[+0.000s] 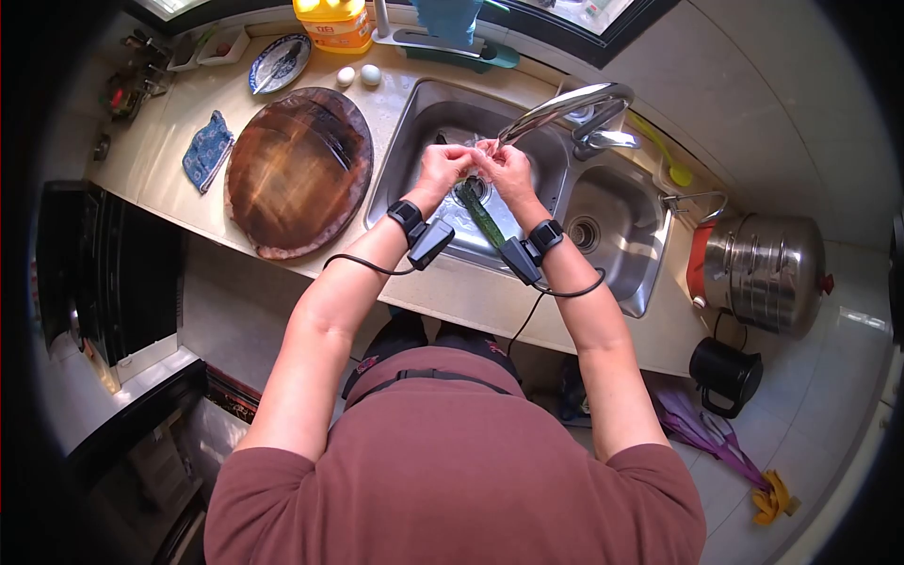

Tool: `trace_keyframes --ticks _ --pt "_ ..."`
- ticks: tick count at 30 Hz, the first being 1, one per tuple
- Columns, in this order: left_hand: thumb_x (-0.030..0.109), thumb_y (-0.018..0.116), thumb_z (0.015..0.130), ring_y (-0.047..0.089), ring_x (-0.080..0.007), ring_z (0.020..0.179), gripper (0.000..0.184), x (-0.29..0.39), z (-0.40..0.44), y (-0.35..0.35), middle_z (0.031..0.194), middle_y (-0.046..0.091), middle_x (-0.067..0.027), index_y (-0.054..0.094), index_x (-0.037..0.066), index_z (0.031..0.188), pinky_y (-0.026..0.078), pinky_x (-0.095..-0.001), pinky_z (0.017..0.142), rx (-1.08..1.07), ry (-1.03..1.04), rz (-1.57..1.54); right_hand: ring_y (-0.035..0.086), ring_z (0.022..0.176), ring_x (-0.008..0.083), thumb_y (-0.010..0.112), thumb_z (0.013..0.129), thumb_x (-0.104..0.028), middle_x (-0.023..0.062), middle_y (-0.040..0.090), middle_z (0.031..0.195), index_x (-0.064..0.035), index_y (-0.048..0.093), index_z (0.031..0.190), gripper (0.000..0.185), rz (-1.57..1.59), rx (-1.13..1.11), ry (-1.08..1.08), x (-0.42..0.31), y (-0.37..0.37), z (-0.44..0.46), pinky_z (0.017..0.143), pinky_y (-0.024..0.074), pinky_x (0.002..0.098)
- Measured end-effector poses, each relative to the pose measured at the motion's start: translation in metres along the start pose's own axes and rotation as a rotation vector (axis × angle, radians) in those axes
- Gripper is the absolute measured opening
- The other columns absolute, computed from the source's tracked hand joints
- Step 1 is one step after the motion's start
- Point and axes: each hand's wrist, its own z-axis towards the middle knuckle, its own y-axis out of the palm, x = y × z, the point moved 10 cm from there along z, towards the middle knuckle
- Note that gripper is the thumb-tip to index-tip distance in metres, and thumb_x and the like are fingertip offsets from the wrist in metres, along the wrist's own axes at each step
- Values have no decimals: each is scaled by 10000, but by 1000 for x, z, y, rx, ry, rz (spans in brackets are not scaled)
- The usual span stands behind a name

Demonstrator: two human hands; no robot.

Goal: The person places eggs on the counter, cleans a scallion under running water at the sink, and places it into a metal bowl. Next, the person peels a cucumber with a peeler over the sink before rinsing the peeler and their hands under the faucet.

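Observation:
Both hands are together over the left basin of the steel sink, under the tap. My left hand is closed, its fingertips pinched and meeting the other hand. My right hand is closed too, its fingers curled against the left fingertips. Something small and pale reddish seems to be between them, too small to name. Below the hands a long green cucumber lies in the basin, pointing toward me, its near end partly covered by the right wrist device.
A round wooden chopping board and blue cloth lie left. Behind are two eggs, a patterned plate and a yellow jug. Right are the second basin, a steel container and a black kettle.

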Motion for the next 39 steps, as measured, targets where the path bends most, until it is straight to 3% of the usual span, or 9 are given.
trace_keyframes --ticks 4,8,10,11,18,21,25,32,39 --pt "83 722 789 598 -62 701 102 6 -4 2 760 689 -24 726 -4 842 495 -233 662 35 113 331 609 620 77 796 724 -305 60 675 708 -13 678 891 356 -118 85 -46 -5 -6 -3 561 497 266" --pt "106 738 781 631 -89 741 164 2 -5 7 807 706 -50 716 -12 893 507 -250 715 -96 126 308 624 646 72 725 807 -176 44 665 683 0 689 856 186 -151 5 76 1 -5 -5 553 506 221" --pt "118 742 781 638 -99 748 198 6 -8 13 817 707 -58 709 -15 924 509 -254 726 -181 102 192 633 639 84 693 830 -155 51 670 701 -3 686 866 157 -71 -36 148 18 -6 -2 538 499 223" --pt "115 744 780 644 -111 787 226 5 -9 11 850 704 -69 692 -22 953 515 -263 757 -182 71 326 638 636 91 678 841 -145 54 673 709 -4 684 871 144 -31 -58 185 27 -6 -1 531 496 224" --pt "55 728 769 642 -113 804 208 -9 -6 4 863 692 -66 675 -5 961 520 -264 750 -192 80 319 622 634 86 626 878 -139 51 677 790 -17 666 909 132 184 -75 227 29 -7 -7 536 470 203" --pt "33 705 775 641 -112 781 186 -4 -8 1 834 686 -58 672 -8 954 521 -261 734 -158 97 323 609 594 109 638 859 -86 49 646 721 6 646 901 101 200 -105 125 17 -4 -3 520 479 223" --pt "52 681 800 631 -103 745 153 -4 -10 -4 792 679 -56 672 -11 939 519 -262 701 -132 91 284 609 655 142 709 785 -124 54 634 737 -50 672 1023 252 -327 -106 -292 -32 0 -14 630 512 287" --pt "68 632 840 623 -100 719 136 -2 -12 -6 766 676 -63 669 -27 930 512 -261 683 -131 118 292 635 718 306 700 746 -99 164 650 787 -31 708 886 156 -539 -62 -354 -36 9 -18 699 514 364" --pt "84 626 845 623 -105 683 135 2 -12 -7 732 671 -61 669 -26 912 514 -265 656 -85 134 363 655 709 302 661 785 -81 184 665 799 -11 701 901 141 -595 -39 -439 -47 13 -20 674 521 357"
